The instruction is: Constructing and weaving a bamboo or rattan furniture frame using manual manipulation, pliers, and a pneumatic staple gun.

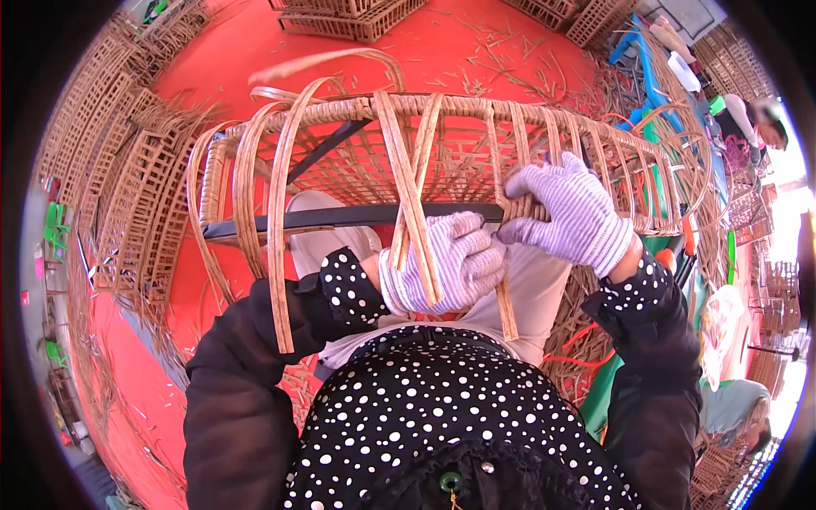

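An open-fronted basket (476, 104) of tan cane lies across the wearer's lap, its long rim toward the top of the view. A black bar (408, 214) runs along its near edge, just above the knees. Beyond the rim, red floor (425, 64) gives open room, scattered with cane scraps toward the right; stacked baskets (136, 204) crowd the left side, and another person (748, 123) bends at the far right.

Both hands wear white-and-purple striped gloves. The left hand (446, 263) lies below the bar, back up, knuckles bent and fingers together pointing right; its fingertips are hidden, so what it grips, if anything, cannot be told. The right hand (568, 212) reaches in from the right, elbow bent, thumb and fingers pinching a small woven band (520, 209) at the bar.

The basket has a tightly wrapped rim and an openwork lattice behind. Loose flat strips (279, 217) arch over the rim at left, and two cross in an X above the left hand.
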`<state>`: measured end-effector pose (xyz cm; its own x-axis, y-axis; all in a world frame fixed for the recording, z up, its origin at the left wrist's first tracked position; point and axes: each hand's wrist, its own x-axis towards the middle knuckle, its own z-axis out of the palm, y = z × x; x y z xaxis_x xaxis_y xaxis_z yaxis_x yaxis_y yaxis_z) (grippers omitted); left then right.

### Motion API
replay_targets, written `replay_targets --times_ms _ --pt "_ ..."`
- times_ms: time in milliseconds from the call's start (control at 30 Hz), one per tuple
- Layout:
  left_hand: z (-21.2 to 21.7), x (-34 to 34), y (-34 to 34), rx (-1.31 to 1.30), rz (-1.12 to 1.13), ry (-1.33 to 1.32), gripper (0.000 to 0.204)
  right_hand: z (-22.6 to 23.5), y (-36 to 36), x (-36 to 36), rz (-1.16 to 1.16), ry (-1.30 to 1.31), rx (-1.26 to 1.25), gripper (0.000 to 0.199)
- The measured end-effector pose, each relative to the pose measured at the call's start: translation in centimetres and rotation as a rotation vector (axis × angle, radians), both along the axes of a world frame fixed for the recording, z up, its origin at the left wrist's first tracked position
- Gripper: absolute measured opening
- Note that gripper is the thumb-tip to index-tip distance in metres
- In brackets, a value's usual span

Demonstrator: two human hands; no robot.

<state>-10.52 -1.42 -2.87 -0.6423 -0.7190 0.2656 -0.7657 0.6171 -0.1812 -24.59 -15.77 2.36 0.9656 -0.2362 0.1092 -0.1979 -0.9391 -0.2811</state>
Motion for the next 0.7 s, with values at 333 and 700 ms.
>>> replay_targets --times_ms 333,700 --pt "4.3 3.7 -1.0 0.317 0.286 1.106 0.021 -2.8 0.1 0.7 0.035 0.129 -0.467 0.036" --pt "2.4 6.0 -6.7 1.322 0.585 1.496 0.024 -3.3 0.2 1.0 0.053 -0.014 -0.56 0.039"
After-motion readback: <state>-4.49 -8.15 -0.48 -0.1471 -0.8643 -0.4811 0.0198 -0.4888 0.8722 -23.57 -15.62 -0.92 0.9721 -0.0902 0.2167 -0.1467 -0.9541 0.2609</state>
